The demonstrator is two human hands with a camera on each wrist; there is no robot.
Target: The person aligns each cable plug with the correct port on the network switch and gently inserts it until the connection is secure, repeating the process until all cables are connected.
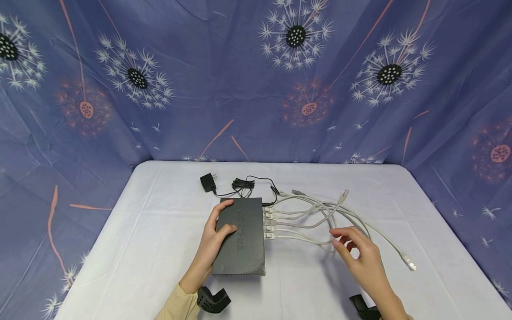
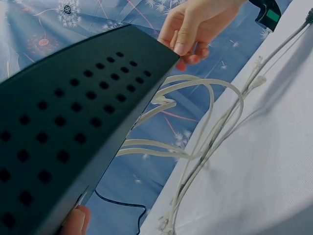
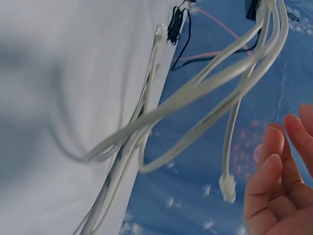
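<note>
A black TP-LINK network switch (image 1: 250, 255) is gripped at its left edge by my left hand (image 1: 210, 242), thumb and a finger lying over the top. Several white network cables (image 1: 304, 226) are plugged into its right side and curve away to the right. Beside their loop my right hand (image 1: 362, 258) hovers with bent, relaxed fingers. The right wrist view shows those fingers (image 3: 269, 176) apart from the cables, with nothing between them. In the left wrist view, vent holes cover the switch's near side (image 2: 58, 120), and a left fingertip (image 2: 76, 220) supports it from below.
A black power adapter (image 1: 208, 182) lies behind the switch, its bundled cord (image 1: 243, 183) running to the switch's back right corner. Loose cable plugs, one clear plug (image 1: 344, 195) and another plug (image 1: 409, 262), point outward. A patterned blue curtain (image 1: 224, 80) hangs behind the white table (image 1: 160, 213).
</note>
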